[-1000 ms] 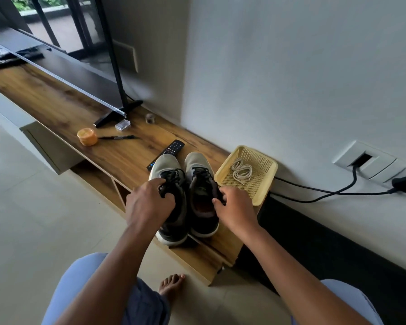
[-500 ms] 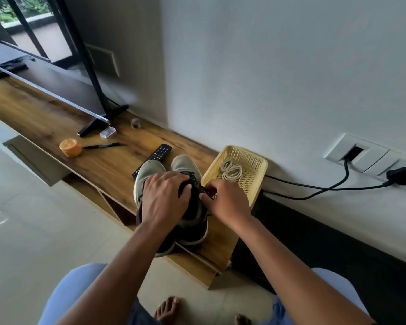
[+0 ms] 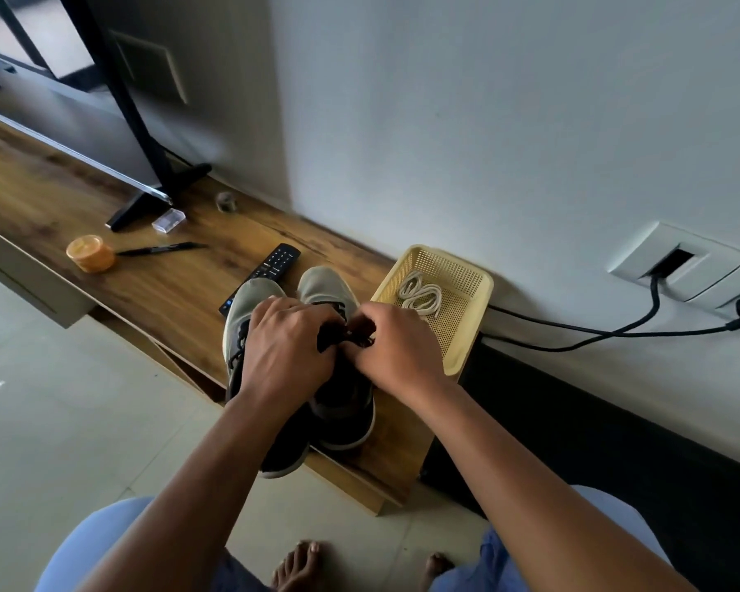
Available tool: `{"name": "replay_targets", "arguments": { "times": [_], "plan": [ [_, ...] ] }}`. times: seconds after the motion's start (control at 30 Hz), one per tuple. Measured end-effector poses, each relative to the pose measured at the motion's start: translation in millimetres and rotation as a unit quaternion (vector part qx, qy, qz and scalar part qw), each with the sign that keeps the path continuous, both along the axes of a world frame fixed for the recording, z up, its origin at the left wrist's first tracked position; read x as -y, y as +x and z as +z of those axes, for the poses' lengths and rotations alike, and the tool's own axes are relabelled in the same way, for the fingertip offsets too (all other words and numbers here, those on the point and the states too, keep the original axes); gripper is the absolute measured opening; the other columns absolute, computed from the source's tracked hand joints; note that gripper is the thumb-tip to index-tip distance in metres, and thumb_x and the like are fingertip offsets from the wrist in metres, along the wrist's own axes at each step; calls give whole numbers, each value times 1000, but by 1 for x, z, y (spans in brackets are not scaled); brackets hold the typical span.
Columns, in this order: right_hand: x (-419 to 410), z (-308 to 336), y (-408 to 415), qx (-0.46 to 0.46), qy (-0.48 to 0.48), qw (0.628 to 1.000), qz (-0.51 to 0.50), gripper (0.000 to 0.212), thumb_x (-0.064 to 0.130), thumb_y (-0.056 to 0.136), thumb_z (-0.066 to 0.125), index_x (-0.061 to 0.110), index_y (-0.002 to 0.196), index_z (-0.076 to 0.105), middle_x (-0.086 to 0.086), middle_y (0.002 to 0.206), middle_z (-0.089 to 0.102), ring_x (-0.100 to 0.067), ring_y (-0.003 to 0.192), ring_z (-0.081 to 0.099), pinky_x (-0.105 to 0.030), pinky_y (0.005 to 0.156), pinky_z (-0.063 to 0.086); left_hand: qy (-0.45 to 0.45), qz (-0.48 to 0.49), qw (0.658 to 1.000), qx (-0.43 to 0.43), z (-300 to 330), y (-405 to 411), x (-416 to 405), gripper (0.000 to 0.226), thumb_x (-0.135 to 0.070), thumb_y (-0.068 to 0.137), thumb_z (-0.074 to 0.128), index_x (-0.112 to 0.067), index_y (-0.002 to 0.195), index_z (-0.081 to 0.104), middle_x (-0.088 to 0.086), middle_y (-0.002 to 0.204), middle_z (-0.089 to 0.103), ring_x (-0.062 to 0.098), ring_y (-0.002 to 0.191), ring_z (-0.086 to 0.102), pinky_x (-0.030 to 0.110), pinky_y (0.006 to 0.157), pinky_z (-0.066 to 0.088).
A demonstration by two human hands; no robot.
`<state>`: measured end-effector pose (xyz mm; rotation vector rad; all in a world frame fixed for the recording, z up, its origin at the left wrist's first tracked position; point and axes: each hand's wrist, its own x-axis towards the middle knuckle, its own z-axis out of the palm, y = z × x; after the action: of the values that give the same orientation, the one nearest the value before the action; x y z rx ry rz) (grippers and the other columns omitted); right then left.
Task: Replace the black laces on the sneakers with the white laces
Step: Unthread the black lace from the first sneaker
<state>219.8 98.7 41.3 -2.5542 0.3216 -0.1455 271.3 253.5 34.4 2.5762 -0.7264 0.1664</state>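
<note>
Two grey sneakers with black heels stand side by side on the wooden shelf [image 3: 180,301], the left sneaker [image 3: 248,301] and the right sneaker [image 3: 330,284], toes toward the wall. Both hands meet over the right sneaker. My left hand [image 3: 287,348] curls over its tongue and black lace [image 3: 359,335]. My right hand [image 3: 396,348] pinches the black lace at the knot. The white laces [image 3: 419,294] lie coiled in a yellow basket [image 3: 466,348] just right of the sneakers.
A black remote [image 3: 274,262] lies beyond the left sneaker's toe. Further left are an orange round tin [image 3: 90,252], a black pen [image 3: 159,249], a clear small box [image 3: 169,219] and a TV stand foot [image 3: 146,198]. Black cables [image 3: 594,331] run along the wall to sockets.
Both hands left the sneakers' sides and came together over the right sneaker's lace. The camera has moved closer.
</note>
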Motion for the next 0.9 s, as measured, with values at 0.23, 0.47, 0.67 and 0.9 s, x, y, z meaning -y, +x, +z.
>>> {"name": "replay_targets", "arguments": {
  "times": [0.23, 0.47, 0.67, 0.9],
  "plan": [
    [1, -5, 0, 6, 45, 998, -32, 22, 42, 77, 78, 30, 95, 74, 11, 85, 74, -15, 81, 71, -38, 70, 60, -3, 25, 999, 28, -9, -2, 2, 8, -34, 82, 79, -32, 90, 78, -12, 95, 75, 20, 108, 63, 46, 104, 37],
    [4, -5, 1, -3, 39, 998, -40, 23, 43, 78, 78, 30, 96, 73, 10, 87, 73, -18, 84, 69, -36, 70, 59, 2, 26, 999, 48, -9, -3, 8, 6, -31, 83, 79, -33, 88, 80, -15, 98, 76, 21, 112, 60, 49, 99, 38],
    [2, -4, -1, 2, 6, 999, -41, 25, 47, 78, 75, 30, 95, 69, 8, 88, 71, -23, 84, 68, -34, 66, 54, -13, 24, 998, 49, -9, -4, 7, 8, -27, 82, 79, -29, 89, 79, -11, 96, 75, 23, 105, 62, 45, 89, 46],
    [0, -3, -5, 4, -7, 999, -37, 24, 49, 82, 72, 30, 95, 66, 9, 83, 69, -21, 79, 68, -36, 65, 57, -45, 39, 998, 29, -9, -8, 8, 7, -20, 86, 74, -26, 88, 73, -13, 97, 68, 20, 93, 63, 38, 67, 51]
  ]
}}
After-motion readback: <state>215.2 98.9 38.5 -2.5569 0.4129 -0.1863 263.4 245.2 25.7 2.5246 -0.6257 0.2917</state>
